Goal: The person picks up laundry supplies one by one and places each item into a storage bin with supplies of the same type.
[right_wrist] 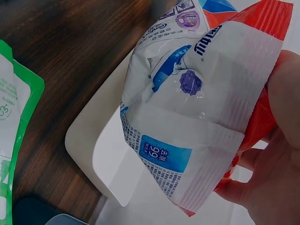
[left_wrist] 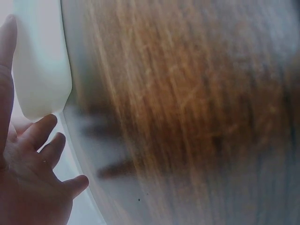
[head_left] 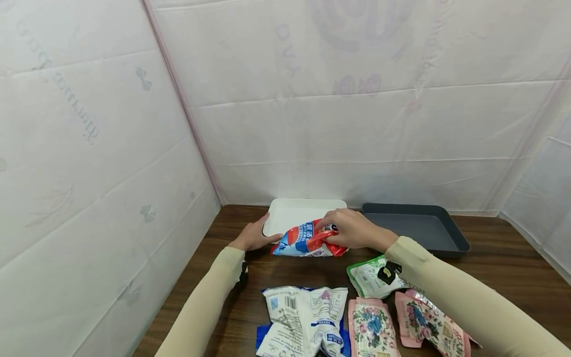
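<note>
My right hand (head_left: pixel 354 229) grips a red, white and blue laundry detergent bag (head_left: pixel 296 238) by its crimped right end. It holds the bag tilted over the front edge of a white tray (head_left: pixel 308 209). In the right wrist view the bag's white printed back (right_wrist: pixel 220 89) faces the camera, above the tray's corner (right_wrist: pixel 86 136). My left hand (head_left: pixel 253 236) rests at the tray's front left corner, thumb and fingers spread. Its fingers lie against the tray's side in the left wrist view, where the tray (left_wrist: pixel 42 61) shows at upper left.
A dark grey tray (head_left: pixel 412 225) stands at the back right. Nearer lie a green and white pouch (head_left: pixel 372 278), a white and blue bag (head_left: pixel 303 317) and two pink floral pouches (head_left: pixel 373 327), one partly under my right forearm. White sheeting (head_left: pixel 357 124) encloses the wooden table (head_left: pixel 250 277).
</note>
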Available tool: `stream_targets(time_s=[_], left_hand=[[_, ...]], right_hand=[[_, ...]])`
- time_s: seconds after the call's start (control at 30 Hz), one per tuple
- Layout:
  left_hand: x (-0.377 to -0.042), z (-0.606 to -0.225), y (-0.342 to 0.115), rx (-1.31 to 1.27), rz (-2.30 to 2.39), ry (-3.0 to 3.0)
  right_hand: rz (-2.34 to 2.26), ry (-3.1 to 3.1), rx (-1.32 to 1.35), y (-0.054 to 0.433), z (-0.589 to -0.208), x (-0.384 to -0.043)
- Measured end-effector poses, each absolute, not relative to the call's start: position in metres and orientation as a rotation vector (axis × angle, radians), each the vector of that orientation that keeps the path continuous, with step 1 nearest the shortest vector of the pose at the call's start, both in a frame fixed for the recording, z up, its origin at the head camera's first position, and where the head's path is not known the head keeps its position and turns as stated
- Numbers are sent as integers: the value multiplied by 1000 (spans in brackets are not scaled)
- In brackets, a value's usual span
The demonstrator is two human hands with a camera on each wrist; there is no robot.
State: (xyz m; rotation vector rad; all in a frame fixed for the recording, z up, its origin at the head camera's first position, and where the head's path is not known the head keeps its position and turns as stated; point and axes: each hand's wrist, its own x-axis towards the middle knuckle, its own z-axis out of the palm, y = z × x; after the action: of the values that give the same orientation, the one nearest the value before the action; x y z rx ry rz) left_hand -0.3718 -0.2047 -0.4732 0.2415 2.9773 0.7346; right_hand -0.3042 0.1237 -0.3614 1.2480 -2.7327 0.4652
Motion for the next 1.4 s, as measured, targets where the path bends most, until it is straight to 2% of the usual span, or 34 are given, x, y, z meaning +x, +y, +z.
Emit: stream_targets(time_s=[0.77, 1.4], left_hand=[[-370, -473, -205, 331, 756, 2984], [-365, -467, -198, 267, 770, 2978]], right_hand=[[572, -2753, 1129, 126, -363, -330], [579, -2765, 1030, 126, -371, -359]])
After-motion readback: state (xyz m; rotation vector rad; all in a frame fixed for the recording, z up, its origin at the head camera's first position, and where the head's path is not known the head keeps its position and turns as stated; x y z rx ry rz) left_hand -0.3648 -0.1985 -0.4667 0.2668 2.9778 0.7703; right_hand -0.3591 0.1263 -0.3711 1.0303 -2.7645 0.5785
